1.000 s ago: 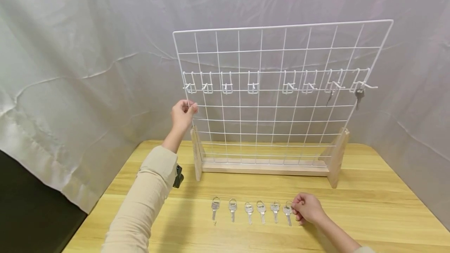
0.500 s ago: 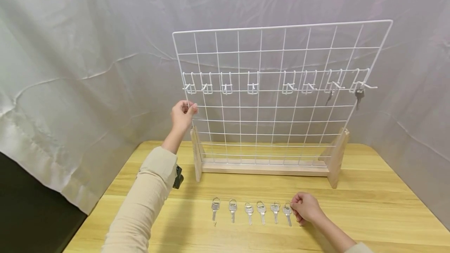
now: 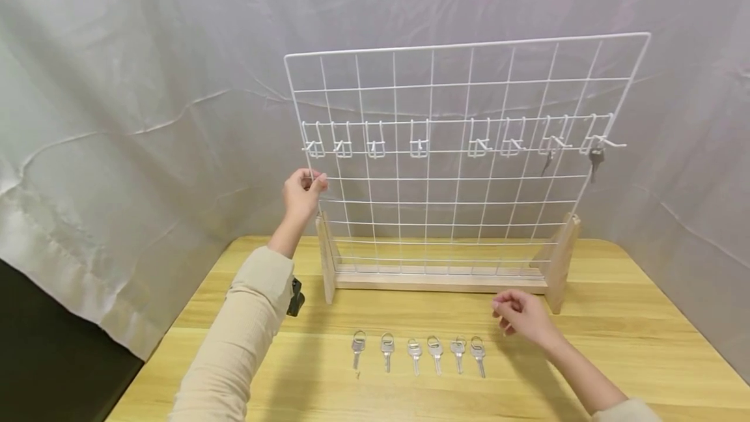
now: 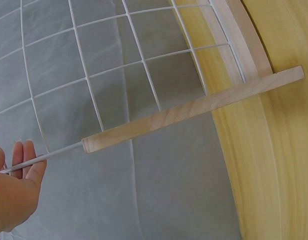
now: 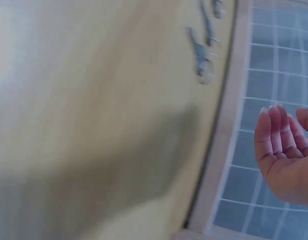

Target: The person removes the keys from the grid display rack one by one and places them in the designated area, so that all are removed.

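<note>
My left hand (image 3: 300, 194) grips the left edge wire of a white wire grid rack (image 3: 432, 51); in the left wrist view the fingers (image 4: 36, 170) wrap around that wire. The right hand (image 3: 525, 316) is raised over the table, thumb apart from loosely bent fingers (image 5: 276, 130), with nothing between them. Several silver keys with rings lie in a row on the table, the rightmost key (image 3: 478, 350) nearest to this hand and the leftmost key (image 3: 358, 344) at the other end. One key (image 3: 596, 158) hangs from the far right hook, another (image 3: 547, 161) from the hook beside it.
Several white hooks run along the grid, such as the double-wire hook (image 3: 418, 147) near the middle. A wooden stand (image 3: 439, 282) holds the grid upright on the yellow wooden table (image 3: 234, 318). Grey cloth (image 3: 176, 116) hangs behind and at the sides.
My right hand has left the rightmost key and risen up and forward, with that key still lying on the table. The left hand keeps its grip on the grid.
</note>
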`<state>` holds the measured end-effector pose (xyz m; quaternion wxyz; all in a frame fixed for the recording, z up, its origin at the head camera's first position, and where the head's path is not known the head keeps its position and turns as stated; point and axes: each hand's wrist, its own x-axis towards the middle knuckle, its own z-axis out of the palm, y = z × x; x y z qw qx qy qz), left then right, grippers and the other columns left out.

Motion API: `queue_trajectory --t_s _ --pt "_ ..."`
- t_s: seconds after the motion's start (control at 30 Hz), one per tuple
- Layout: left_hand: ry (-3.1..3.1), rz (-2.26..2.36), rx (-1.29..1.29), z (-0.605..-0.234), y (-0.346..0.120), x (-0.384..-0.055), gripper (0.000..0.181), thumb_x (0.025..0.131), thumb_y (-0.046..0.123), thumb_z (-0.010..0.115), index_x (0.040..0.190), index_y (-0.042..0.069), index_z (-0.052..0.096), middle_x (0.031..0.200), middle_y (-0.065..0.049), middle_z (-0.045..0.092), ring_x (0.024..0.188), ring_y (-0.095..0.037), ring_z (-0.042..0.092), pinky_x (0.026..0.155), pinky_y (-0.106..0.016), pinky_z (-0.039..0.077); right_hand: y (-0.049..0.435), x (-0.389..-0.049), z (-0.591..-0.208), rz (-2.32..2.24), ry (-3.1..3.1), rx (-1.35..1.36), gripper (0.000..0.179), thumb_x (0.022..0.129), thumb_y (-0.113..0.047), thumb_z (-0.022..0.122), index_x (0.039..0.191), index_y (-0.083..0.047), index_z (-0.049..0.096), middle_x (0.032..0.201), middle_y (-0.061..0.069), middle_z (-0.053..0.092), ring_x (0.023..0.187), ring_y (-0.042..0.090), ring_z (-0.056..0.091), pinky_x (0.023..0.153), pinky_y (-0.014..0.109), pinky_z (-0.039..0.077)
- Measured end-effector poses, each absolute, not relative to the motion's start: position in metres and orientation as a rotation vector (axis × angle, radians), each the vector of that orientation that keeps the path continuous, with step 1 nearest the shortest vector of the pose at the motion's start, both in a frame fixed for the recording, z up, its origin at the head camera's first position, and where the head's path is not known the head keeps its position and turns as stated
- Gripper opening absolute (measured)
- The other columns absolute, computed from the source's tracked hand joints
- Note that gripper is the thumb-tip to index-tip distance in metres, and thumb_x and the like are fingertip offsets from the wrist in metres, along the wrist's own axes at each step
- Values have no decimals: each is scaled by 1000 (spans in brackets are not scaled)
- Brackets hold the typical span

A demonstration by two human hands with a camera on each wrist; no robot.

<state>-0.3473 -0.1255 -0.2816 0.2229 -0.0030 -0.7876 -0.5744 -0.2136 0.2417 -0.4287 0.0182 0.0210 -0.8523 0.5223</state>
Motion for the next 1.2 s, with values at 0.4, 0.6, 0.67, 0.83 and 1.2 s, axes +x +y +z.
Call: queue_trajectory --t_s 0.4,0.6,0.67,0.83,1.2 --pt "-2178 -1631 -19 -287 -127 -349 19 92 14 57 100 -4 56 100 -24 66 90 -29 66 83 -30 54 255 -218 -363 1522 -2344 205 27 94 -10 53 108 12 53 80 -23 60 74 -3 59 65 18 55" --pt "-2175 -1630 -26 -286 -128 -351 19 92 13 57 101 -4 56 99 -23 66 82 -20 66 84 -30 54 264 -222 -321 1453 -2253 167 17 94 -13 54 105 -1 57 83 -26 60 73 -6 57 67 10 51" --pt "-2172 -1632 -27 -285 -128 -351 19 92 13 57 101 -4 56 99 -23 66 83 -22 66 84 -31 54 267 -224 -307 1492 -2179 154 9 93 -12 54 101 -9 59 83 -25 61 73 -6 58 67 8 50" --pt "-2172 -1626 -29 -285 -127 -353 19 92 13 57 100 -3 57 99 -24 66 88 -28 66 81 -28 54 270 -231 -278 1748 -1867 131 14 89 -1 57 89 -15 60 77 -15 65 68 -4 59 61 7 50" --pt "-2184 -1612 -21 -284 -127 -352 19 92 14 58 100 -3 57 99 -23 67 93 -33 65 84 -30 53 265 -247 -249 1426 -1890 -209 20 88 -6 57 92 -26 55 79 -20 54 73 -4 51 68 2 43"
